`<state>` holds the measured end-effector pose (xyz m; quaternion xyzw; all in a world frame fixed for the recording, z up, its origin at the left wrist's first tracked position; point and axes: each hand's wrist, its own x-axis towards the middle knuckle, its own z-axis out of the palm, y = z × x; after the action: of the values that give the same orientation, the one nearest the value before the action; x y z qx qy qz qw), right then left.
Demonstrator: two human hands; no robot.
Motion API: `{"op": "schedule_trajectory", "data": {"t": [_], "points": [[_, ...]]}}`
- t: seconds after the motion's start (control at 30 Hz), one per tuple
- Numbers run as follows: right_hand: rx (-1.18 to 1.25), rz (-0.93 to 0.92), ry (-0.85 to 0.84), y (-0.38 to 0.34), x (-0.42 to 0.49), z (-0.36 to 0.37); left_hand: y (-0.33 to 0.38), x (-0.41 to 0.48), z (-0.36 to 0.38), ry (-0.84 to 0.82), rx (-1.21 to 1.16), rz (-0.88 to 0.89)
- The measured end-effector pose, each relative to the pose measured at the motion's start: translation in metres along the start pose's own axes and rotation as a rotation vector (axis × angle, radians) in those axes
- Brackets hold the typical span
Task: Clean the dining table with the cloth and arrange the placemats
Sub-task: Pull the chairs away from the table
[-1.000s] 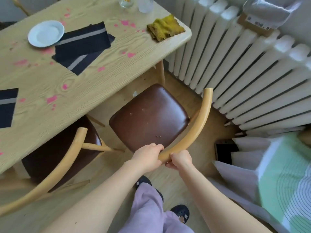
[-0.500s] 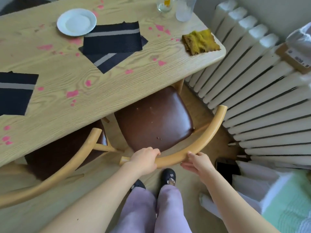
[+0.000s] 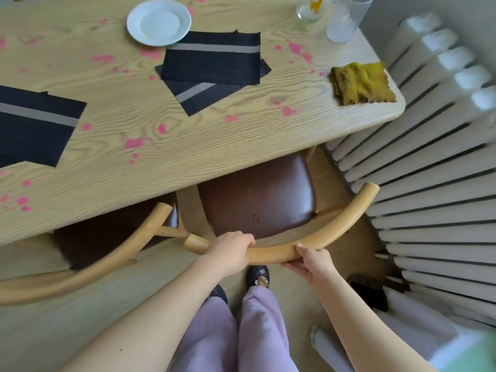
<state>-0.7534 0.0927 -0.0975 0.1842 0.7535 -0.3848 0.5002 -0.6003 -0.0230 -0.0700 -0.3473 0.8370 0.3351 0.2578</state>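
Note:
A light wooden dining table (image 3: 112, 146) carries pink stains. A folded yellow cloth (image 3: 361, 83) lies near its right corner. Two black placemats with a grey stripe (image 3: 214, 59) lie overlapped mid-table, and a third placemat (image 3: 29, 124) sits at the left edge. Both hands grip the curved wooden back rail of a chair with a brown seat (image 3: 257, 194): my left hand (image 3: 230, 252) wraps over the rail, and my right hand (image 3: 312, 261) holds it from below. The seat is partly under the table.
A white plate (image 3: 159, 21) and two glasses (image 3: 346, 16) stand at the table's far side. A second chair (image 3: 107, 242) sits to the left. A white radiator (image 3: 429, 167) runs along the right, with a dark phone (image 3: 367, 291) on the floor.
The chair has slid forward under the table, its seat now partly covered by the tabletop. My right hand has shifted along the rail, and the view has moved closer to the table.

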Motion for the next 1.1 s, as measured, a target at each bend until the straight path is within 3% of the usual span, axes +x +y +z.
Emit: {"op": "schedule_trajectory", "data": {"t": [0.53, 0.93, 1.1], "points": [[-0.093, -0.024, -0.031, -0.090, 0.027, 0.051, -0.013, 0.037, -0.034, 0.306, -0.009, -0.069], [-0.006, 0.033, -0.045, -0.083, 0.022, 0.053, -0.027, 0.018, -0.041, 0.343, -0.108, -0.137], [-0.098, 0.177, -0.218, -0.055, -0.002, 0.081, -0.042, -0.006, -0.047, 0.434, -0.178, -0.192]]}}
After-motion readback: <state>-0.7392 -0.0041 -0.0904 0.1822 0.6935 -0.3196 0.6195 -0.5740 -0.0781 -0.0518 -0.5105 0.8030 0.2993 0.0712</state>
